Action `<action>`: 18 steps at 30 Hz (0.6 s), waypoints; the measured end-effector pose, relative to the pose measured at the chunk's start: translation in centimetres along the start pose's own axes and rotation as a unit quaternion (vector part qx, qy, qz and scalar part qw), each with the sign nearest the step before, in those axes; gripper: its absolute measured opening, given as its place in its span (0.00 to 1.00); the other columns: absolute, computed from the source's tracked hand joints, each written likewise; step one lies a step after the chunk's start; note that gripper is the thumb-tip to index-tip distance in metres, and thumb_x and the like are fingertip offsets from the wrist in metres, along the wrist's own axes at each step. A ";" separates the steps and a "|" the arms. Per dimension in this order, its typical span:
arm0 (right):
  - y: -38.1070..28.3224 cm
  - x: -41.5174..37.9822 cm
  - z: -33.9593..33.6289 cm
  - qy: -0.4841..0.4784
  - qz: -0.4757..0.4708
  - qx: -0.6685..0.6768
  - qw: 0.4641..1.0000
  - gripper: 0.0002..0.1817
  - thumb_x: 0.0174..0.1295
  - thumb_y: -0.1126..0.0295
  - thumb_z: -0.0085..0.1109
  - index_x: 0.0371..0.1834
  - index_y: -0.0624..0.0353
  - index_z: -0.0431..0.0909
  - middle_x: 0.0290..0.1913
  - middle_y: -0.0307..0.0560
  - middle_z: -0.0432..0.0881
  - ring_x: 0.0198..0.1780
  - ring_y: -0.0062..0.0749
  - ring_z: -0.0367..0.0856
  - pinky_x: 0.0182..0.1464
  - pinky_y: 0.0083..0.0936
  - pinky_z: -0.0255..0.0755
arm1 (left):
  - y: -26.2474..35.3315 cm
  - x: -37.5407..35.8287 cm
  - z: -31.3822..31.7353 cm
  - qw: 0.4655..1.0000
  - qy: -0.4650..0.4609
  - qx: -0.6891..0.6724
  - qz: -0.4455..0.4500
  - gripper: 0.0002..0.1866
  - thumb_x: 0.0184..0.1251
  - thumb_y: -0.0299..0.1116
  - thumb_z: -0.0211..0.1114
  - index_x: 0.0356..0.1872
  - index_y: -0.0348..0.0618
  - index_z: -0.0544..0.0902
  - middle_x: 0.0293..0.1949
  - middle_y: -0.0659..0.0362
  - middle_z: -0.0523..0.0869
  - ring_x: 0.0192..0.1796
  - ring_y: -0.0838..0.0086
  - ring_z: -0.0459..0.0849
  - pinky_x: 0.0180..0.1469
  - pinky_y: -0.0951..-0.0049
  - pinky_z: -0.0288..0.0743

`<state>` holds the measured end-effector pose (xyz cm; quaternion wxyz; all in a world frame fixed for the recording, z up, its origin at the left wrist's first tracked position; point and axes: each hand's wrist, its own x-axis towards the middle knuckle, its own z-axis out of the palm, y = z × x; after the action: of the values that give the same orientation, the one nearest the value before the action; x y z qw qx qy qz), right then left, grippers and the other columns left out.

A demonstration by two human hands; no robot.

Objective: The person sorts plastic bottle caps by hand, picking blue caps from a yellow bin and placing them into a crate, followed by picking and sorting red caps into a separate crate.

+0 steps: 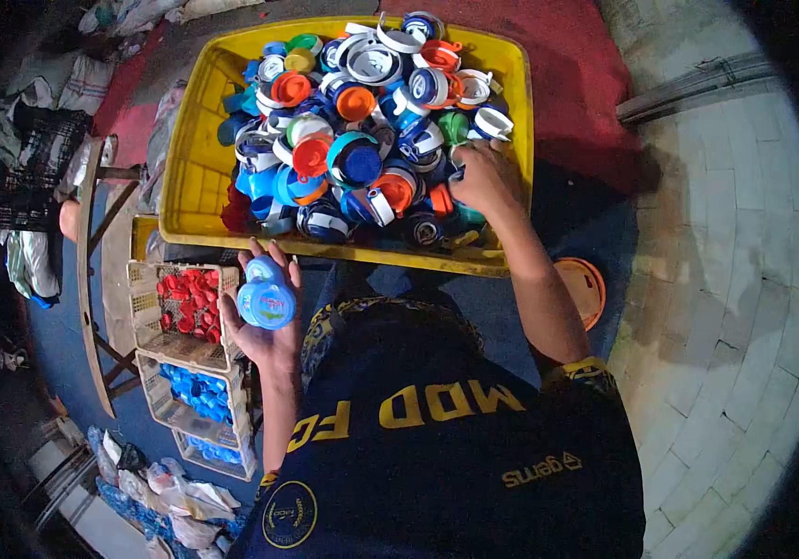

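My left hand [272, 331] is palm up beside the near left corner of a yellow tub [343, 252]. Resting in it is a light blue plastic lid [267, 303] with printing on top, held loosely by the fingers. Inside the tub lies a heap of plastic bottle caps and lids [355, 161] in blue, white, orange, red and green. Over the right part of the heap reaches my right hand [490, 182], its fingers curled down among the caps near a green cap [453, 127] and an orange one [441, 198]. Its fingertips are partly hidden.
Left of me stand crates, one with red caps [190, 303] and others with blue caps [196, 391]. A wooden frame [90, 279] is beyond them. An orange round lid [581, 291] sits by my right arm. A tiled wall [725, 279] bounds the right side.
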<state>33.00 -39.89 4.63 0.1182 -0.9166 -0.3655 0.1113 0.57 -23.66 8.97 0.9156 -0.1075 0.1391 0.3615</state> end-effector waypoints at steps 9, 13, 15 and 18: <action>2.1 2.1 3.1 0.039 -0.074 0.119 0.989 0.17 0.49 0.76 0.73 0.44 0.56 0.83 0.49 0.55 0.82 0.57 0.57 0.78 0.61 0.47 0.73 | 0.4 0.1 -0.2 0.999 -0.037 0.006 -0.009 0.34 0.67 0.42 0.64 0.73 0.43 0.68 0.77 0.51 0.65 0.80 0.53 0.58 0.78 0.39 0.50; 2.9 2.7 3.1 0.033 -0.102 0.116 0.987 0.20 0.47 0.77 0.76 0.45 0.56 0.84 0.41 0.51 0.80 0.48 0.48 0.82 0.52 0.41 0.76 | 0.2 0.3 -0.2 0.999 -0.041 -0.001 -0.023 0.33 0.68 0.42 0.63 0.72 0.43 0.69 0.77 0.52 0.66 0.80 0.54 0.58 0.77 0.38 0.50; 3.8 3.0 4.4 0.024 -0.113 0.137 0.984 0.19 0.45 0.75 0.78 0.43 0.57 0.86 0.43 0.51 0.81 0.50 0.50 0.82 0.53 0.42 0.76 | -0.1 0.2 -0.1 0.999 -0.039 -0.007 -0.027 0.32 0.68 0.43 0.63 0.72 0.44 0.69 0.77 0.52 0.66 0.80 0.55 0.58 0.77 0.37 0.49; 4.8 3.5 5.3 -0.010 -0.141 0.076 0.987 0.15 0.46 0.72 0.77 0.38 0.58 0.87 0.46 0.51 0.83 0.53 0.51 0.82 0.56 0.43 0.76 | -0.4 0.2 -0.4 0.999 -0.032 -0.007 -0.039 0.33 0.68 0.44 0.63 0.72 0.44 0.69 0.77 0.53 0.66 0.80 0.56 0.58 0.77 0.37 0.49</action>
<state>37.02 -40.10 -2.18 0.1986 -0.8431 -0.4824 0.1305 0.90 -23.92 8.61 0.9321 -0.1079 0.1032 0.3300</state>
